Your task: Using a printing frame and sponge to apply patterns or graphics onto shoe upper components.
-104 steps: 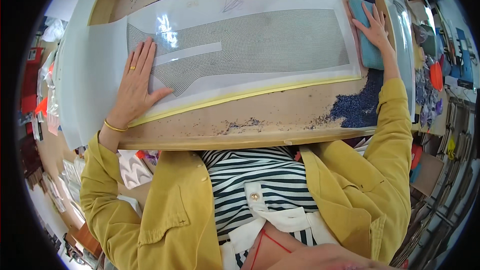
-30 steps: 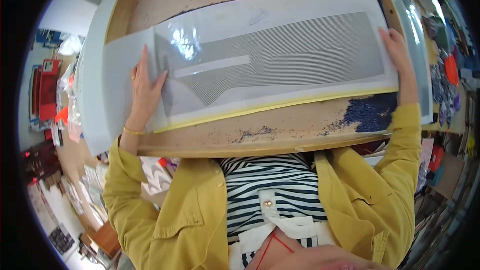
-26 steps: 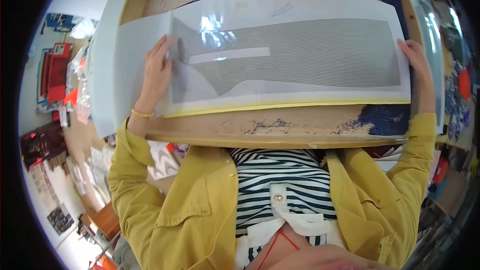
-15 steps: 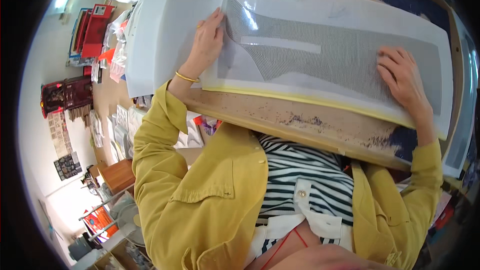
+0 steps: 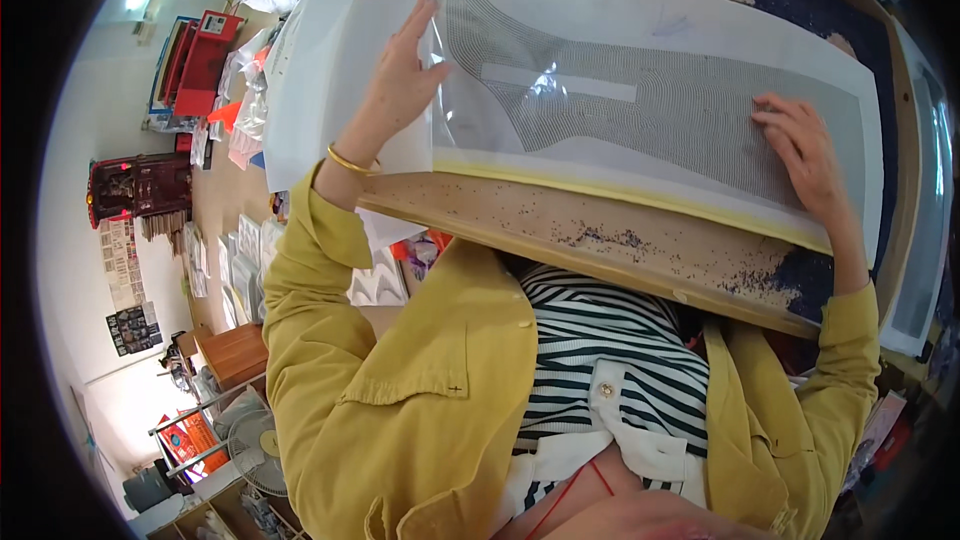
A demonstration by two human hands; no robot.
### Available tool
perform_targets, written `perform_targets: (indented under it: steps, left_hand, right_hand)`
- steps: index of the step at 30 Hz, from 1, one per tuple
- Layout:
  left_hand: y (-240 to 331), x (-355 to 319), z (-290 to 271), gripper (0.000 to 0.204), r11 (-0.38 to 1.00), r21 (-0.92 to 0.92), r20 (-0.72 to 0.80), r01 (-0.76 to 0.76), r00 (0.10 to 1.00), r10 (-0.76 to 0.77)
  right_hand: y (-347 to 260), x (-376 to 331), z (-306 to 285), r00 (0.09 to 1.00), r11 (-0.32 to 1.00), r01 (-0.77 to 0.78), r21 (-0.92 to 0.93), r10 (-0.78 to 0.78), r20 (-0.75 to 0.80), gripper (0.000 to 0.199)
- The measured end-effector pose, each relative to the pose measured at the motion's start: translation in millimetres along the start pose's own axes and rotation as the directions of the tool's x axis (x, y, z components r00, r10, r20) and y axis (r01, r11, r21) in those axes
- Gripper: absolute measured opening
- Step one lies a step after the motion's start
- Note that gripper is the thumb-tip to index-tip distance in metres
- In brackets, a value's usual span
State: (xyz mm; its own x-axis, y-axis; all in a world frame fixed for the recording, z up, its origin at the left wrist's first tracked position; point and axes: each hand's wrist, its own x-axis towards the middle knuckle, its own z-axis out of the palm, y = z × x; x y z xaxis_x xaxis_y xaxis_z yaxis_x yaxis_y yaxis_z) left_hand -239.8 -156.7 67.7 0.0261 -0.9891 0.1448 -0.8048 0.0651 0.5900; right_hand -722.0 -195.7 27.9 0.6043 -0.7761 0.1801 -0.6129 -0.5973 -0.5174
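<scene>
A long white sheet with a grey lined pattern (image 5: 650,105) lies on a wooden board (image 5: 640,240), under a clear film (image 5: 500,90). My left hand (image 5: 400,80) grips the film's left edge between thumb and fingers and lifts it off the sheet, so the film curls up. My right hand (image 5: 800,155) lies flat on the right end of the patterned sheet, fingers spread, pressing it down. A yellow strip (image 5: 600,190) runs along the sheet's near edge.
The board carries blue speckles, thick at its right end (image 5: 840,30). A second white panel (image 5: 930,220) lies beyond the board's right side. To the left is a floor with red boxes (image 5: 200,60), stacked papers and a fan (image 5: 255,440).
My left hand went from flat on the sheet to pinching the film's left edge and raising it. My right hand moved from the sheet's far right edge onto the pattern. The view swung left.
</scene>
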Motion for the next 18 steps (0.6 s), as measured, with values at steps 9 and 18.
perform_targets:
  steps: [9,18]
  left_hand:
    - [80,35,-48,0.063,0.926,-0.378,0.196,-0.011,0.976,0.092]
    - [272,-1,-89,0.074,0.970,-0.241,0.308,-0.034,0.945,0.110]
  right_hand:
    - [-10,8,4,0.950,0.948,-0.197,0.251,0.247,-0.189,0.032]
    - [-108,39,-37,0.919,0.850,-0.191,0.491,0.330,-0.214,0.061]
